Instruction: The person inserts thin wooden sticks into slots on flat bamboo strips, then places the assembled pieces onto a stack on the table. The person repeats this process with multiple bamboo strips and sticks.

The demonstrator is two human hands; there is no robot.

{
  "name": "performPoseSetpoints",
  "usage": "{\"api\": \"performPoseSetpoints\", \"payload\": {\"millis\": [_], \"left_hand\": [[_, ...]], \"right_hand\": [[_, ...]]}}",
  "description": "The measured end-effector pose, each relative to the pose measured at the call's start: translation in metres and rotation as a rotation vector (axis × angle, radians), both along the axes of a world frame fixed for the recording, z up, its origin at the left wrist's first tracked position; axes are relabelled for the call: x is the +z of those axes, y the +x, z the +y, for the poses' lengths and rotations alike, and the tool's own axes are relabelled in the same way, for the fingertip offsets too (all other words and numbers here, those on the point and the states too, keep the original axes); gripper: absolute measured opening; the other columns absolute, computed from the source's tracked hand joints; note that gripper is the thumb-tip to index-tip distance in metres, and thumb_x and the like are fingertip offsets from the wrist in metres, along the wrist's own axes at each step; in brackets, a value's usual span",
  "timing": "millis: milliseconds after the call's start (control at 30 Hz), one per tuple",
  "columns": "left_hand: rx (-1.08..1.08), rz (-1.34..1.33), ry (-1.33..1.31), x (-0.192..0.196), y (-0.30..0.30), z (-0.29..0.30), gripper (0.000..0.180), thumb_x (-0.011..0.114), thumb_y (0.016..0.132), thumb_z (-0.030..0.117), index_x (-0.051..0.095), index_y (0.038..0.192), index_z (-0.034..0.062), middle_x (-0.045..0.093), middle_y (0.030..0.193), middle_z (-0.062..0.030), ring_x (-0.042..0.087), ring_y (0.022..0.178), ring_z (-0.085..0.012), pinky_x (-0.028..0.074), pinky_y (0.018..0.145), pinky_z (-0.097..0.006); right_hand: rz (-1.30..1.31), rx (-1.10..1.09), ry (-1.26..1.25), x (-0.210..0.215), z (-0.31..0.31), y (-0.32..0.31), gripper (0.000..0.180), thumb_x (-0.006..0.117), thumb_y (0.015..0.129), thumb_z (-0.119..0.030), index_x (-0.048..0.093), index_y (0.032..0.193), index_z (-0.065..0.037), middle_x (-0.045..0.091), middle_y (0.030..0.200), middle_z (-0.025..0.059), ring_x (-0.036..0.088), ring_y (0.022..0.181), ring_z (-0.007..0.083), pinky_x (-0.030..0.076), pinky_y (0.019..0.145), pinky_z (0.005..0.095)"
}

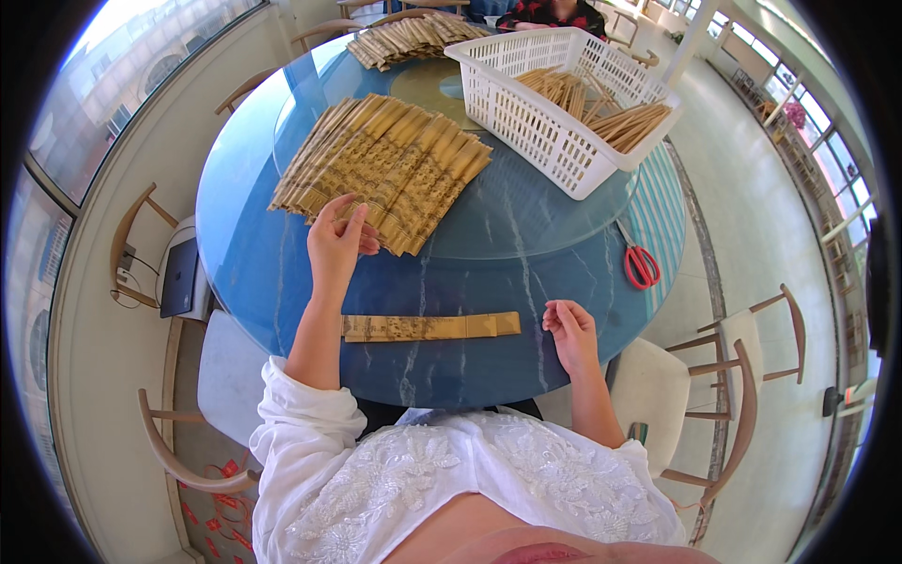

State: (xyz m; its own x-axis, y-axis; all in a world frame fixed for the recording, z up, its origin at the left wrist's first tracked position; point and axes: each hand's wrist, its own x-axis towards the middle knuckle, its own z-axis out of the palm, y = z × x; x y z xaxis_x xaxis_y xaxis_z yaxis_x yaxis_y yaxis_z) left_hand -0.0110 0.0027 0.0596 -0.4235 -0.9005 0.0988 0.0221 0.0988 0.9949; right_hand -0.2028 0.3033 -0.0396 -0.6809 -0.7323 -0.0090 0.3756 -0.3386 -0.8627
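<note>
A flat golden paper sleeve (423, 327) with a dark printed pattern lies crosswise on the blue marbled table in front of me. Farther off, a fanned pile of similar sleeves (385, 169) rests partly on the glass turntable. My left hand (346, 230) is at the pile's near left edge, fingers half bent and apart, the fingertips at the sleeves; no sleeve shows lifted in it. Just right of the single sleeve, apart from it, my right hand (569, 329) hovers with its fingers curled in and nothing visible in them.
A white plastic basket (526, 141) holds many thin wooden sticks (601, 108). Behind the pile lies another heap of sleeves (413, 39). Red-handled scissors (642, 267) lie at the table's right. Chairs (658, 390) surround the table; a person (554, 14) sits across.
</note>
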Motion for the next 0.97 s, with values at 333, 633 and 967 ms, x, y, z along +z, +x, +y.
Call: {"api": "performPoseSetpoints", "payload": {"millis": [333, 633, 967], "left_hand": [[-0.863, -0.341, -0.723, -0.033, -0.006, 0.053, 0.036, 0.076, 0.076, 0.025, 0.066, 0.106, 0.0075, 0.063, 0.094, -0.0076, 0.061, 0.085, -0.0232, 0.051, 0.076, -0.033], [-0.929, -0.406, -0.875, -0.054, 0.000, 0.063, 0.049, 0.077, 0.069, 0.029, 0.063, 0.110, 0.0067, 0.058, 0.109, -0.0074, 0.055, 0.100, -0.0263, 0.046, 0.090, -0.036], [-0.976, -0.471, -0.862, -0.058, -0.001, 0.059, 0.037, 0.073, 0.076, 0.026, 0.062, 0.106, 0.0069, 0.058, 0.103, -0.0078, 0.056, 0.097, -0.0260, 0.047, 0.088, -0.035]], "right_hand": [[0.482, 0.082, 0.137, 0.076, -0.019, -0.025, 0.023, 0.055, 0.095, -0.016, 0.063, 0.105, 0.003, 0.064, 0.087, 0.0074, 0.057, 0.078, 0.0134, 0.046, 0.072, 0.0261], [1.104, -0.277, 0.384, 0.197, -0.130, -0.155, 0.023, 0.058, 0.093, -0.016, 0.065, 0.111, -0.003, 0.067, 0.094, 0.0045, 0.061, 0.088, 0.0094, 0.048, 0.078, 0.0240], [1.160, 0.428, 1.360, 0.195, -0.220, -0.253, 0.036, 0.064, 0.087, -0.025, 0.063, 0.120, -0.010, 0.066, 0.113, 0.0076, 0.059, 0.108, 0.0166, 0.042, 0.096, 0.0335]]}}
